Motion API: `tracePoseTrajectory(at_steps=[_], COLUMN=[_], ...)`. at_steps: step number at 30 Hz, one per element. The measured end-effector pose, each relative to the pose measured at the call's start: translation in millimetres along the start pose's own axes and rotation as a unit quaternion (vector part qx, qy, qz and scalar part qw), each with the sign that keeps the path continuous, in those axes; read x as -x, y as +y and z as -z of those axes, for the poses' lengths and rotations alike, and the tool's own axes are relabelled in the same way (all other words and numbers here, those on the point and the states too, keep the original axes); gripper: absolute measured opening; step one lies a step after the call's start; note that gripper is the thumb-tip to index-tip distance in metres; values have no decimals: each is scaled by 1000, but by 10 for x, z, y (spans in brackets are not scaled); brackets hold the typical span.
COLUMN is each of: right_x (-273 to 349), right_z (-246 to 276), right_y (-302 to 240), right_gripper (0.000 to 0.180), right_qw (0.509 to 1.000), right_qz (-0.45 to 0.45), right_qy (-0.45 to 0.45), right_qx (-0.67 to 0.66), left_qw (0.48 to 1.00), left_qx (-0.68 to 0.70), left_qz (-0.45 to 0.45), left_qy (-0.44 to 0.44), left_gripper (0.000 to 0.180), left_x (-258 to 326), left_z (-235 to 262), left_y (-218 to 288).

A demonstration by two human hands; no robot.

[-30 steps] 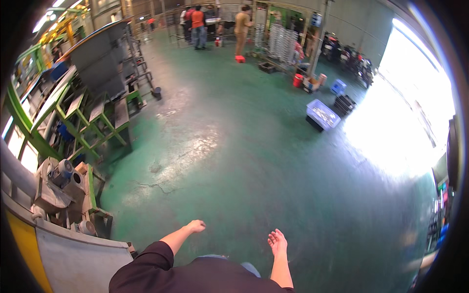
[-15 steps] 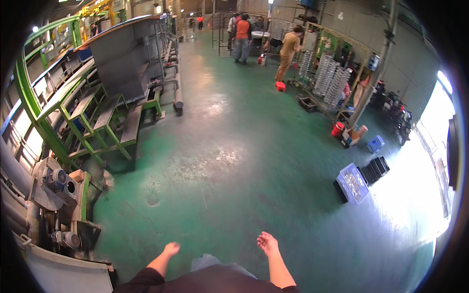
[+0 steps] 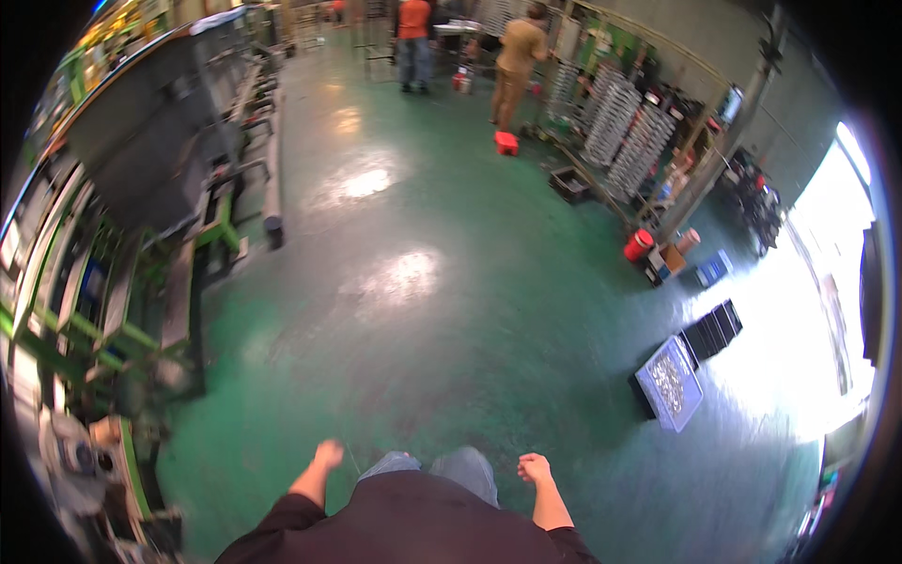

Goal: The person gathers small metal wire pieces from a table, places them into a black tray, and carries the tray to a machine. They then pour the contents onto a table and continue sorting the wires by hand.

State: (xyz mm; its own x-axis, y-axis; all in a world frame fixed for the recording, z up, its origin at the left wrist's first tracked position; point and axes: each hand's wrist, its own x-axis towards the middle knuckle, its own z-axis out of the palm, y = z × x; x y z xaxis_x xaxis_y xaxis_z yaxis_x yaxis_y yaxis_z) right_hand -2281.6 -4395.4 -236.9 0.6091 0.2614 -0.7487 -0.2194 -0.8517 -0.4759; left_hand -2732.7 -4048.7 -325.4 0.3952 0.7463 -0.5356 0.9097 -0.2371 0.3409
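Both arms out, left hand [image 3: 328, 454] blurred, right hand [image 3: 534, 466] fisted

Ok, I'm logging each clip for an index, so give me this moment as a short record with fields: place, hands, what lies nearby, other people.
place: workshop hall with a green floor
left hand: empty, blurred, out at the side, touching nothing
right hand: empty, fingers curled, touching nothing
left side: green machine frames
right side: blue crate, black trays, red bucket
other people: two standing at the far end, one in an orange top, one in brown
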Motion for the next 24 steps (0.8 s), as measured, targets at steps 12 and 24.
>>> tracePoseTrajectory(at_steps=[12, 24], right_x=[-2246, -5253], right_z=[1880, 2907], right_y=[-1210, -6207], right_gripper=[16, 22], right_qw=[941, 969], right_qz=[-229, 160], right_qy=[123, 127], right_qx=[-215, -141], left_qw=[953, 926], left_qx=[179, 64], left_qz=[-221, 267], left_qy=[101, -257], left_gripper=[30, 35], left_x=[-4554, -6244], left_z=[2770, 2458], left_y=[5287, 3819])
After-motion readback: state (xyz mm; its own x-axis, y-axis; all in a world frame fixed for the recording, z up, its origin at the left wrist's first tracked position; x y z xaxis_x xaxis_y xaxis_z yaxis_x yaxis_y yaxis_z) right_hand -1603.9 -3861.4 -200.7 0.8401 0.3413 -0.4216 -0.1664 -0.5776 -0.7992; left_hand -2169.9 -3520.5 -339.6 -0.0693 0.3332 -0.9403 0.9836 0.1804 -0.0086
